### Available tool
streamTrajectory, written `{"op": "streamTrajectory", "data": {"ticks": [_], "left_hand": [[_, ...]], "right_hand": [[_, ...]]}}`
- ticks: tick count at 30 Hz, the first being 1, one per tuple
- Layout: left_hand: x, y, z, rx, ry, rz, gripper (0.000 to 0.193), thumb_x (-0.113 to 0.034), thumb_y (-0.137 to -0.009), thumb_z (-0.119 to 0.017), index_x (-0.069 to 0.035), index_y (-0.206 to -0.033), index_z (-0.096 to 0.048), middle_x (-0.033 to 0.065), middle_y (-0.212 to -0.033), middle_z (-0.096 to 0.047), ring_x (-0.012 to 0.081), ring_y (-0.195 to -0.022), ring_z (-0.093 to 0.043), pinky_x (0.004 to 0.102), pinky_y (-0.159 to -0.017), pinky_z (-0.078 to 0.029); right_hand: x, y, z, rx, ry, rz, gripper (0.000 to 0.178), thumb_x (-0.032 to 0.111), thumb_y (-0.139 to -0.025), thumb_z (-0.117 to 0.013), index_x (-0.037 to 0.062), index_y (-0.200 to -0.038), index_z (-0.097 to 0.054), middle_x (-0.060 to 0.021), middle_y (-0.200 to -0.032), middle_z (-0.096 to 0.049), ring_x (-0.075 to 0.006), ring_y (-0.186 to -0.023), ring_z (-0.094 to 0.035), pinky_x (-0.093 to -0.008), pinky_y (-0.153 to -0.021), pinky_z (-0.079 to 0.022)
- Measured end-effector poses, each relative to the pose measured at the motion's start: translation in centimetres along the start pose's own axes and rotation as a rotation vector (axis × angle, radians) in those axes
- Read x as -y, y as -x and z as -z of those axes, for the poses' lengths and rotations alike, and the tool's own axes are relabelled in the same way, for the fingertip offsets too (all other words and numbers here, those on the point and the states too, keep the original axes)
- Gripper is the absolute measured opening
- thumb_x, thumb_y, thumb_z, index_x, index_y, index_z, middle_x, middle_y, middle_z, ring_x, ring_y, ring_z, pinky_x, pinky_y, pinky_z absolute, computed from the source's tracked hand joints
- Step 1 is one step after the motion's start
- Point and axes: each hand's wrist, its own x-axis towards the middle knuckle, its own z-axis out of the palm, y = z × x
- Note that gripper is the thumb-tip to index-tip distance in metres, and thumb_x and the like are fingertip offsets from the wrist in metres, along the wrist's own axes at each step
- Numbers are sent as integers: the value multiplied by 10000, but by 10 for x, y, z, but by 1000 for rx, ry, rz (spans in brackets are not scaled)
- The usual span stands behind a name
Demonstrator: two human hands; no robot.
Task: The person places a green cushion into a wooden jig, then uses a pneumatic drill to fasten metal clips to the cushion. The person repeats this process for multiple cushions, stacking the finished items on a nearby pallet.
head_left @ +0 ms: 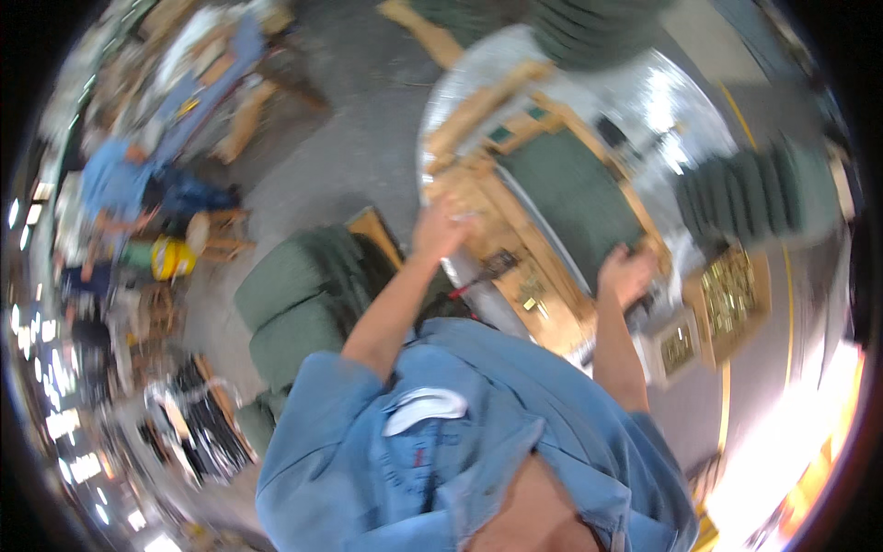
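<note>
A wooden frame [529, 225] with a dark green padded panel [575, 198] in it lies in front of me on a round table [681, 87] with a shiny covering. My left hand [443, 230] is at the frame's left side, against the pale wood; motion blur smears its fingers. At the near right corner, my right hand [627, 274] has its fingers curled round the frame's edge. Between my arms, a dark tool with a red part [492, 269] lies close to small brass-coloured pieces [531, 304] on the wood.
Green cushions [299, 299] stand at my left; more green padded pieces [750, 193] are stacked at the right. Boxes of brass-coloured hardware [731, 294] sit near my right arm. Across the floor at far left, a person in blue [120, 179] is by a yellow bucket [172, 258].
</note>
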Motion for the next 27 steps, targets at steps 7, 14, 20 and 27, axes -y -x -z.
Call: {"op": "streamTrajectory", "data": {"ticks": [7, 14, 20, 27], "left_hand": [[-97, -24, -48, 375, -385, -727, 1300, -545, -660, -959, -330, -1719, -234, 172, -1801, -109, 437, -1654, -107, 767, -1260, -157], [-132, -32, -62, 503, -573, -640, 1378, -506, -636, -984, -474, -1712, -122, 120, -1820, 3, 448, -1658, -60, 823, -1230, -187], [-137, -45, -62, 525, -591, -706, 1213, -435, -691, -965, -413, -1692, -278, 145, -1805, -100, 484, -1645, -86, 825, -1221, -214], [-137, -48, -64, 541, -610, -691, 1195, -427, -665, -978, -412, -1672, -334, 143, -1792, -161, 495, -1638, -103, 833, -1207, -238]], "right_hand": [[-19, -1, -35, 91, 85, -78, 739, 497, -1090, -533, 63, -1653, -329, -175, -1721, -349, -333, -1593, -339, -530, -1278, -295], [-17, -3, -34, 128, 110, -103, 714, 477, -1107, -502, 80, -1668, -308, -171, -1736, -322, -322, -1606, -317, -543, -1273, -293], [-16, -2, -35, 141, 155, -127, 719, 482, -1109, -489, 74, -1674, -315, -162, -1745, -318, -321, -1598, -334, -549, -1267, -298], [-19, 0, -36, 112, 122, -97, 725, 490, -1103, -501, 78, -1672, -323, -161, -1737, -332, -323, -1594, -339, -552, -1269, -292]]}}
